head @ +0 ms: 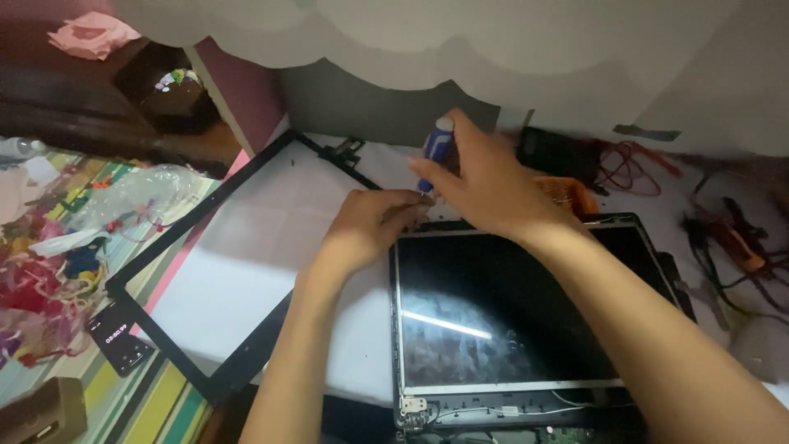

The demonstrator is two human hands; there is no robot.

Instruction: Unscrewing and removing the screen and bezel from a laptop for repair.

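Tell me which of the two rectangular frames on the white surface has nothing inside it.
The thin black bezel frame at left: only white surface shows through it. The other frame holds the dark screen panel under both hands.

A white work surface carries a laptop screen panel in its metal frame, with a detached black bezel frame lying beside it at the left. Red and black cables and assorted tools lie along the far right edge. At the left, on a striped cloth, rest a small black timer device and crumpled clear plastic.
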